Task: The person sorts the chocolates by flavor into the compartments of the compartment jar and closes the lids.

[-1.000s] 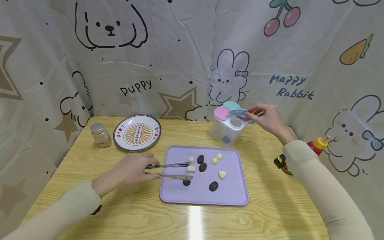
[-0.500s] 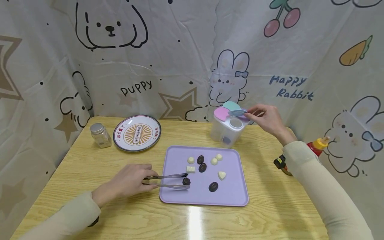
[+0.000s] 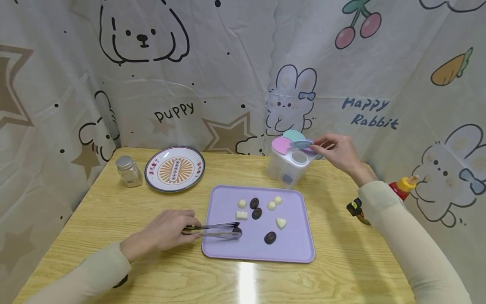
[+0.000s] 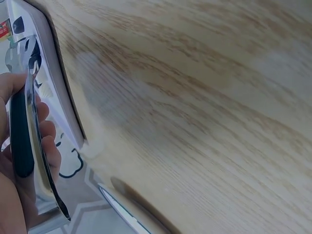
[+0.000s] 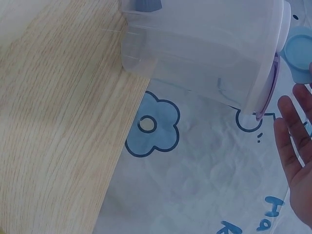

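Observation:
My left hand (image 3: pixel 171 229) grips metal tongs (image 3: pixel 212 231) over the left side of a lilac tray (image 3: pixel 258 251). The tong tips are closed in around a small dark chocolate (image 3: pixel 237 231), partly hidden by them. Other dark chocolates (image 3: pixel 270 237) and white chocolates (image 3: pixel 281 223) lie on the tray. At the back right, my right hand (image 3: pixel 338 153) pinches the raised blue lid (image 3: pixel 301 144) of a translucent container (image 3: pixel 279 165). Under that lid a round opening (image 3: pixel 299 157) shows, while the pink lid (image 3: pixel 281 145) and green lid (image 3: pixel 294 135) lie flat.
A printed plate (image 3: pixel 175 169) sits behind the left hand, with a metal-capped glass jar (image 3: pixel 129 171) to its left. A red bottle with a yellow cap (image 3: pixel 405 184) stands at the right, partly behind the right sleeve. A patterned curtain (image 3: pixel 228 76) hangs behind the table.
My left hand has moved the tongs toward me, from around the white block to the dark chocolate, and their tips have drawn closer together. The right hand keeps holding the blue lid up.

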Demonstrator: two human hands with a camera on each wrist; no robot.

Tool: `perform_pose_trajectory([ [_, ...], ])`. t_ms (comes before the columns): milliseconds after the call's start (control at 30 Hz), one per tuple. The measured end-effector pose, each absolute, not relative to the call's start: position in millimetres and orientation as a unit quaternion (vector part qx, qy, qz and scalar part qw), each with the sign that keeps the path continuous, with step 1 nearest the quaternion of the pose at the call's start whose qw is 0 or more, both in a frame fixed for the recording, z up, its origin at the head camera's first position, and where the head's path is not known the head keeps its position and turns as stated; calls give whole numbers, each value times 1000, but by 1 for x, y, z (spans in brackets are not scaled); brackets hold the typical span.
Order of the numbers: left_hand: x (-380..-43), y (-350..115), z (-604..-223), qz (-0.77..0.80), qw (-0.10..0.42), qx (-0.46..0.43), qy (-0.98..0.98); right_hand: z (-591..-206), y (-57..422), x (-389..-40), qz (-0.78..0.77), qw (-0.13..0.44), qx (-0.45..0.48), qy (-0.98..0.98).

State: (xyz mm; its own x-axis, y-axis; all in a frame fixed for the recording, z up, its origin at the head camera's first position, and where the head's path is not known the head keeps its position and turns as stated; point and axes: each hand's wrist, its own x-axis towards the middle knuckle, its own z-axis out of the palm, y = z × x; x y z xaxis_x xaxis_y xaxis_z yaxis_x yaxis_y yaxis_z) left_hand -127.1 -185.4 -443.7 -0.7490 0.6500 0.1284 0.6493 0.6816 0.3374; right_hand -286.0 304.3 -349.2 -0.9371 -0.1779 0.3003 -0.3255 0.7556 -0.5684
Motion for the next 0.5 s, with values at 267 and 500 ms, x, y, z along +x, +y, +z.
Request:
perform_pose_trajectory([
  [267,-126,-182,-443,188,4,350,918,-349,304,-287,320,120,136,-930],
  [500,-128,-175,-446,190,7,353,916,-350,304,-286,320,120,137,-930],
])
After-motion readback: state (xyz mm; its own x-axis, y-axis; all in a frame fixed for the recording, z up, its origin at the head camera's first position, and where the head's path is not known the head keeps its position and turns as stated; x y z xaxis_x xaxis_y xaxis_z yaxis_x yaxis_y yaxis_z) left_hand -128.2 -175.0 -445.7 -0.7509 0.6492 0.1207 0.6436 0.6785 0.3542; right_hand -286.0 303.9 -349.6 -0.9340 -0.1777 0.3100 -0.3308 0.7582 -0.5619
